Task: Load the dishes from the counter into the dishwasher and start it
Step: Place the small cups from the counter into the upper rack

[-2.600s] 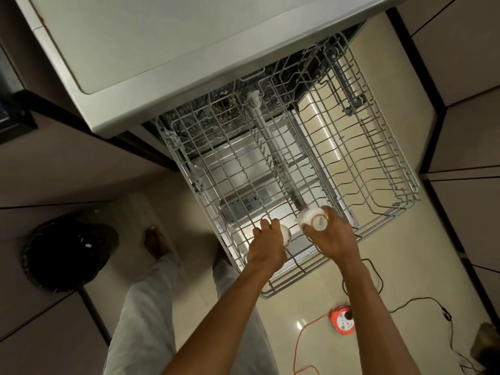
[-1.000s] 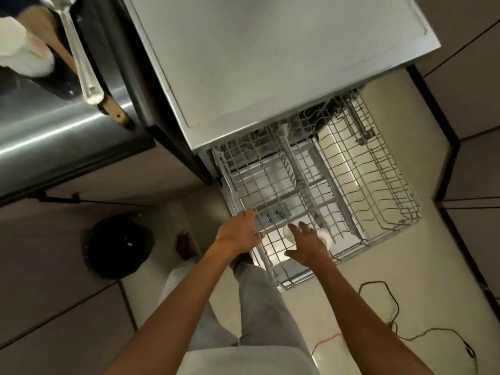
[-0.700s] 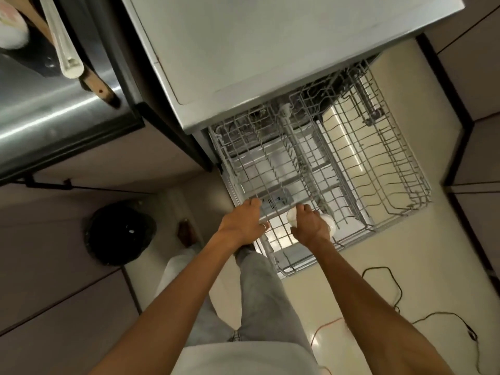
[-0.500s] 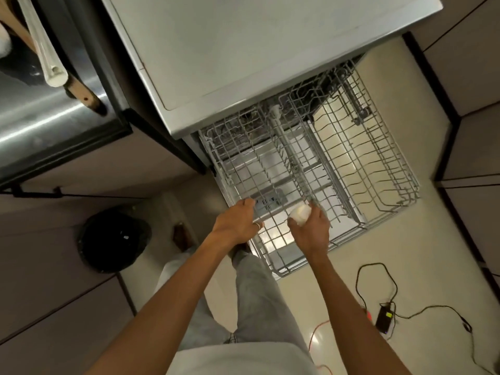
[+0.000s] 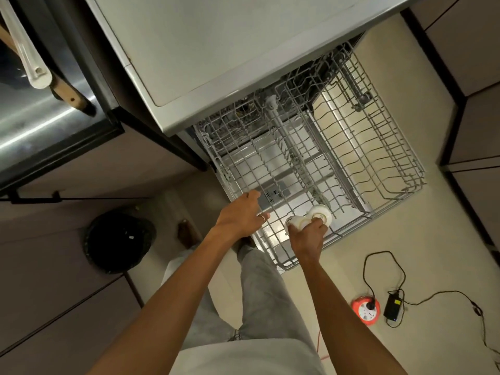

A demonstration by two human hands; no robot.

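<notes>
I see two white cups side by side in the near end of the pulled-out dishwasher rack [image 5: 286,147]. My right hand [image 5: 307,238] has its fingers [image 5: 317,227] wrapped round the nearer cup [image 5: 295,222], touching the farther cup [image 5: 322,214]. My left hand [image 5: 243,215] sits at the rack's left rim, fingers curled; whether they clasp wire I cannot tell.

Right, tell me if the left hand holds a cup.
No, the left hand rests on the rack rim; the right hand grips a cup.
</notes>
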